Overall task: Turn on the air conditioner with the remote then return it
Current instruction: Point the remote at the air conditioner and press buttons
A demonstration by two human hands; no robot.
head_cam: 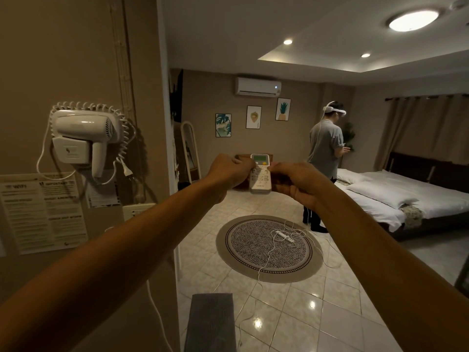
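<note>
A white remote (260,179) with a small screen and a yellow button is held upright at arm's length, facing me. My left hand (225,174) grips its left edge, with the thumb over the buttons. My right hand (295,180) holds its right side, fingers curled beside and behind it. High on the far wall hangs the white air conditioner (257,87), showing a small lit display at its right end. The remote's top points toward that wall.
A wall-mounted hair dryer (83,134) and notice sheets (42,212) are on the wall at left. A round rug (267,247) with a white cable lies on the tiled floor. Another person (324,158) wearing a headset stands beside the bed (406,199). A grey mat (210,323) lies below.
</note>
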